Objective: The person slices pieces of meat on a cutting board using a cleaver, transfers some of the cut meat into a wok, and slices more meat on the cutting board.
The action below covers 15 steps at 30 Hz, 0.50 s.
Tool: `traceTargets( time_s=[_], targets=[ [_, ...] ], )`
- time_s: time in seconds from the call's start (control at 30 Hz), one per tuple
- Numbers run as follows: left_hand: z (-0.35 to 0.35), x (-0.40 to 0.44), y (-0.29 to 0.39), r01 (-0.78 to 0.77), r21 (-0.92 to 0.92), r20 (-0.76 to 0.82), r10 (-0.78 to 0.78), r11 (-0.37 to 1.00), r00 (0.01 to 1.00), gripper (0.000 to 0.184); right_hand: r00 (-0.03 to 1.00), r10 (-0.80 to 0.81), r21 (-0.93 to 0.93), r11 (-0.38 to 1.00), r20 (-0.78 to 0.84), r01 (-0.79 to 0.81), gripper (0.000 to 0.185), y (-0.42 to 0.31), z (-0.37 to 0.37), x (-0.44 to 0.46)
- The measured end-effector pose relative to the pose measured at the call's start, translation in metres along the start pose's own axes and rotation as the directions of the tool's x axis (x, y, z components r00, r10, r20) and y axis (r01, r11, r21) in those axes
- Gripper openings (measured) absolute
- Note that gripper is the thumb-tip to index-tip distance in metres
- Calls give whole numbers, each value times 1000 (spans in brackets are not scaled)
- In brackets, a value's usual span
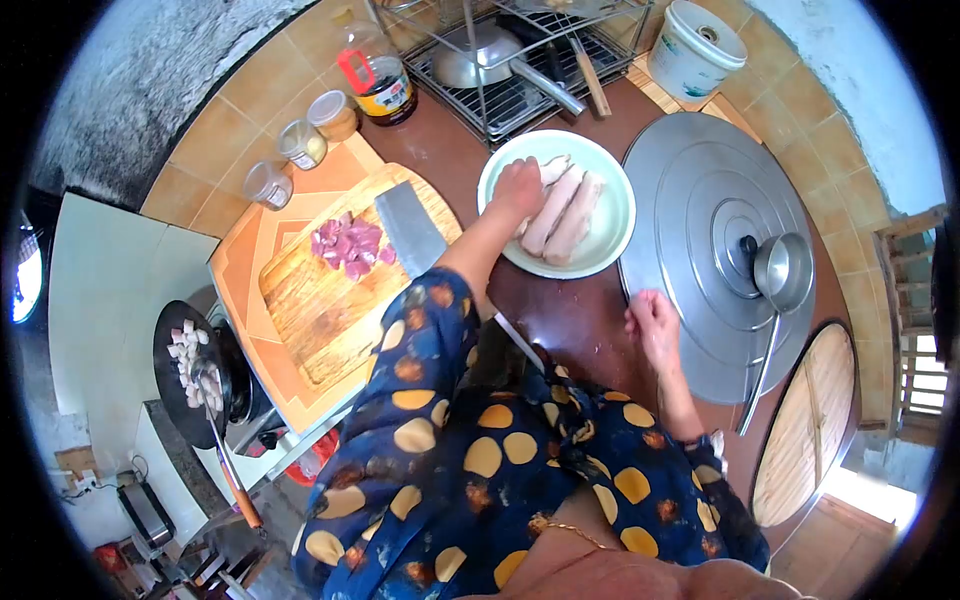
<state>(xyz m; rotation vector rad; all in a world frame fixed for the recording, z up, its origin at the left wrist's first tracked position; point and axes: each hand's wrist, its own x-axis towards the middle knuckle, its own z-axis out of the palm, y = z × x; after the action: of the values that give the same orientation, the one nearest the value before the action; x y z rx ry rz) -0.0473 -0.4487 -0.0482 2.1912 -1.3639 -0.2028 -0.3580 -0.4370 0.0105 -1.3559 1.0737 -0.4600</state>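
My left hand (519, 188) reaches into a pale green bowl (622, 238), its fingers curled on one of several long, pale strips of meat (575, 215). The fingertips are partly hidden. My right hand (654, 324) hovers beside the big metal lid, its fingers loosely curled and nothing visible in them. Left of the bowl, a cleaver (410, 228) lies on the wooden cutting board (318, 328). Small pieces of dark pink raw meat (350, 245) are heaped next to the blade.
A wok (172, 345) with whitish chunks and a spatula (232, 480) is at left. A ladle (783, 275) rests on the large metal lid (690, 200). Behind are jars (302, 145), a sauce bottle (380, 85), a rack (480, 110) and a bucket (695, 55). A round wooden lid (810, 420) stands right.
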Motion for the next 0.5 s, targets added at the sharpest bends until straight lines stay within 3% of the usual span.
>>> traceTargets(
  time_s=[0.07,0.2,0.27,0.3,0.37,0.4,0.43,0.5],
  targets=[
    [14,21,5,97,177,274,-143,980,951,26,999,40,75,996,1,-40,11,15,-15,-9],
    [16,39,15,213,266,253,-281,940,926,27,993,121,188,975,-14,-116,7,40,-36,-7],
    [8,46,18,169,264,422,-271,950,865,37,991,132,192,973,8,-131,7,39,-44,3],
    [10,44,13,182,273,424,-288,945,859,37,991,131,193,972,18,-132,6,38,-46,8],
    [7,40,-1,38,15,195,-40,999,980,45,993,111,212,971,32,-115,6,39,-49,26],
    [-5,35,6,98,-212,153,-66,972,986,46,998,60,229,971,29,-65,7,36,-52,32],
    [-13,31,11,110,-207,153,-79,972,985,46,1000,4,247,969,25,-10,7,32,-52,38],
    [-28,23,17,8,-549,-81,-62,836,995,41,1000,14,244,969,19,-19,7,22,-46,48]
  ],
)
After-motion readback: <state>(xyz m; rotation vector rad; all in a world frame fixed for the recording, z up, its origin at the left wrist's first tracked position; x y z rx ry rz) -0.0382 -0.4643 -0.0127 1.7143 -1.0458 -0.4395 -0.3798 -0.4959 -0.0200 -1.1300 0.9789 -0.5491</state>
